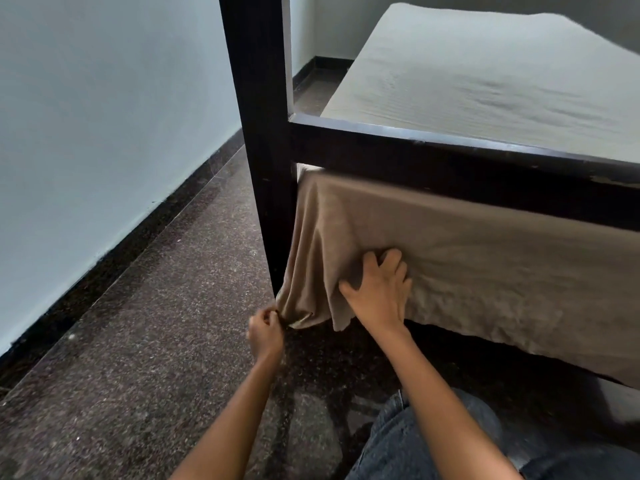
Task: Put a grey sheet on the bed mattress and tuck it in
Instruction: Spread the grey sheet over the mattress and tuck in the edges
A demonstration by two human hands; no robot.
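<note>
The grey-brown sheet (467, 265) covers the mattress top (485, 81) and hangs down below the dark wooden foot rail (433, 157) of the bed. Its corner bunches beside the dark bedpost (263, 140). My left hand (265, 332) pinches the hanging corner of the sheet low down, just above the floor. My right hand (377, 289) lies on the hanging sheet with fingers spread and bent, gathering a fold of cloth against the bed end. Whatever is under the hanging sheet stays hidden.
A speckled dark stone floor (156, 341) runs between the bed and a pale wall (104, 133) with a black skirting on the left. My knee in dark jeans (415, 441) is at the bottom right, close to the bed end.
</note>
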